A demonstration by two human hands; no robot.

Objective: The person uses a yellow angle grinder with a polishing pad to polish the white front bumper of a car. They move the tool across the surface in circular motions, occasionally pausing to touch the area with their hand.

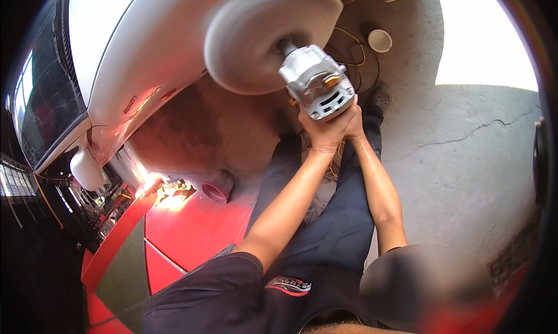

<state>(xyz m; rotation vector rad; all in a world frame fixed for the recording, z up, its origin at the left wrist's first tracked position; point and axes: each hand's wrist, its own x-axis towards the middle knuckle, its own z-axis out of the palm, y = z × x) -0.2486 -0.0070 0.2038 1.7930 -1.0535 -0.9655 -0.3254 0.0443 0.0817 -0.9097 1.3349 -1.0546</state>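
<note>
A power polisher (317, 78) with a silver-grey body is held out in front of me. My left hand (318, 132) and my right hand (354, 124) are closed together around its rear end; their fingers are largely hidden by the tool. At its far end is a big round white polishing pad (241, 49), blurred as if spinning. The pad is against or just in front of the white car's curved body panel (154, 49); the contact itself is hidden.
At the left are the car's side mirror (87, 168) and dark windshield (46, 101). A red bucket-like container (218, 187) stands on the floor near a red bench (125, 235). Yellow cords (357, 58) and a round white container (380, 40) lie at the far right on cracked concrete (459, 136).
</note>
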